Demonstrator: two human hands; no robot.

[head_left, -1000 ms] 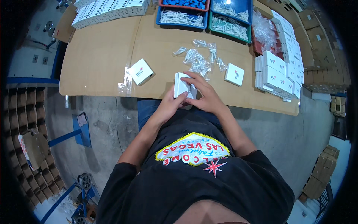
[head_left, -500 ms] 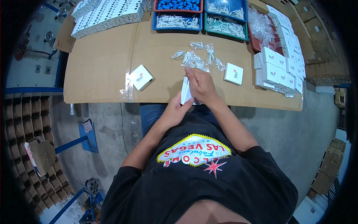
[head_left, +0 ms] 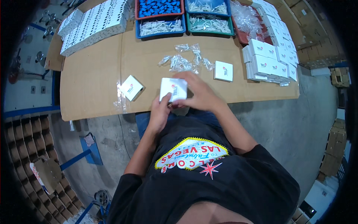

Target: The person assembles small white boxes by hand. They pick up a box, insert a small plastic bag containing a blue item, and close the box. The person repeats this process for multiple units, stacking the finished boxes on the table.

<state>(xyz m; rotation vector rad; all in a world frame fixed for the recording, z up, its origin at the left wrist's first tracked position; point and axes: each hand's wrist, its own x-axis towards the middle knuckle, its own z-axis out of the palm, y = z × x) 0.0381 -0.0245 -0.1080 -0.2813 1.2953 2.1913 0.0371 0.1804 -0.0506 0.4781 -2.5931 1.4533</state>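
Note:
A small flat white box (head_left: pixel 174 88) with a printed mark is held up at the table's near edge. My left hand (head_left: pixel 159 114) grips its lower left part, thumb lying on the face. At the box's right side, my right hand (head_left: pixel 201 91) has its fingers bent around the edge and the lower corner. Just beyond lie several see-through plastic bags (head_left: pixel 182 64) of small white parts. One similar white box (head_left: pixel 132 88) rests to the left, turned at an angle; another white box (head_left: pixel 223 71) is to the right.
Along the back stand a red tray (head_left: pixel 159 16) of blue pieces, a blue tray (head_left: pixel 161 36) and a green tray (head_left: pixel 210 33) of white parts. Stacked white boxes (head_left: pixel 263 63) fill the right side; more rows of boxes (head_left: pixel 95 28) are at the far left.
The box in my hands has turned from edge-on to showing its printed face, and it is raised slightly to the left. My right hand has shifted to its right side. The whole view has shifted.

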